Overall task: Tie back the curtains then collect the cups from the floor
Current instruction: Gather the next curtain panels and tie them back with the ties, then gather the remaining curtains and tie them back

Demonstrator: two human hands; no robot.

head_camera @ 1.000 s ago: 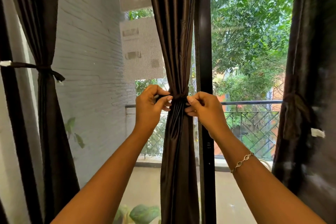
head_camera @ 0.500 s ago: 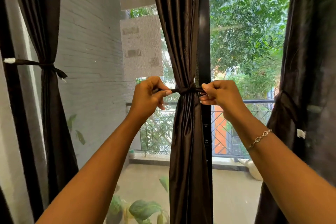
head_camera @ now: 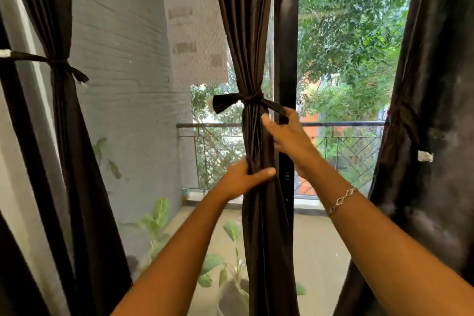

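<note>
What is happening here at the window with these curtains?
A person is tying back the middle dark brown satin curtain. A matching fabric band is knotted around it. The left hand grips the curtain below the knot; the right hand holds it just under the knot. The left curtain is tied too.

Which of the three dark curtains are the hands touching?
The middle curtain: left hand and right hand hold it below its knot; the left curtain and right curtain hang untouched.
</note>
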